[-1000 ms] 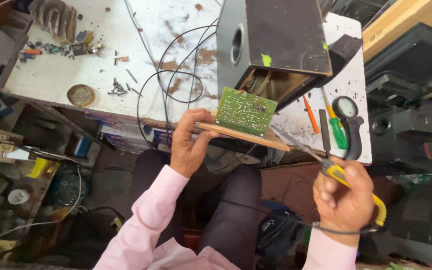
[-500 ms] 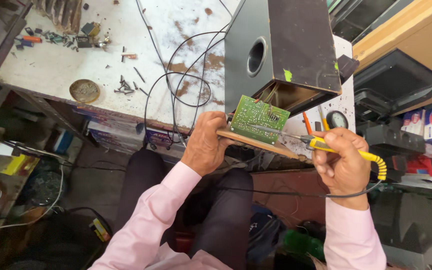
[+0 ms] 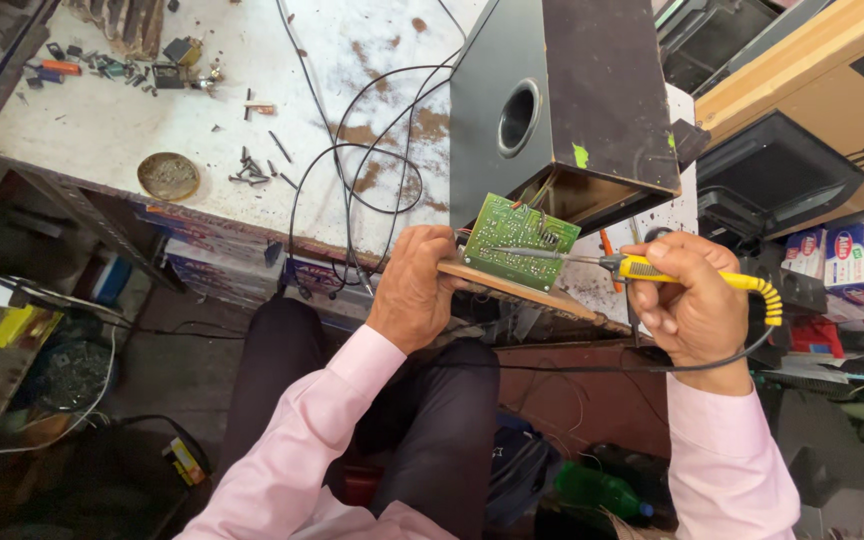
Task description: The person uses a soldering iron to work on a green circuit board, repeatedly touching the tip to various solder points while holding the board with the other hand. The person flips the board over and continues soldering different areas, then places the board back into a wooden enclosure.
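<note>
Left hand [image 3: 414, 290] clamps a wooden panel's green circuit board [image 3: 520, 240]; right hand [image 3: 690, 300] grips a yellow-handled soldering iron [image 3: 652, 270].

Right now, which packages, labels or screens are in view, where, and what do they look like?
Large cardboard carton: top right, brown, with a black label patch at its edge.
Small boxes: right edge below the carton, white with red and blue print.
Green sticker: on the dark speaker cabinet, small and bright.
No screens visible.
</note>
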### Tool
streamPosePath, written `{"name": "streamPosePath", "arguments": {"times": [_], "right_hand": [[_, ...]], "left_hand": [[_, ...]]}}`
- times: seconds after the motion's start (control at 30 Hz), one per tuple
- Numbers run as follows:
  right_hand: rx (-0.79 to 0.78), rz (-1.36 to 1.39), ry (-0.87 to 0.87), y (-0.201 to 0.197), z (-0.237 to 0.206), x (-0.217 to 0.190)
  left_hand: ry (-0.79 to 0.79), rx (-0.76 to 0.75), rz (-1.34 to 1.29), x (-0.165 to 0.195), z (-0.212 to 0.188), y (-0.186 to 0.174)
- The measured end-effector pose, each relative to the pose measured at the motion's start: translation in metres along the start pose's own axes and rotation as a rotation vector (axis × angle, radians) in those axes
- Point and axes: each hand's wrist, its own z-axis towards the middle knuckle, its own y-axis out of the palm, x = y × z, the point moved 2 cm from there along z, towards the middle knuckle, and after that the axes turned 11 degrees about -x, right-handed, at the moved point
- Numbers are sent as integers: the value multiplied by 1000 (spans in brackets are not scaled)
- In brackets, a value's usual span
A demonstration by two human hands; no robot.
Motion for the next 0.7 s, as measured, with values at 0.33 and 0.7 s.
{"name": "streamPosePath", "arguments": {"times": [0.33,0.7], "right_hand": [[-25,-56,11,8,11,-2],[-37,-143,28,13,15,-13]], "left_hand": [[-13,-11,-12,1,0,0],[-28,-20,-2,1,0,0]]}}
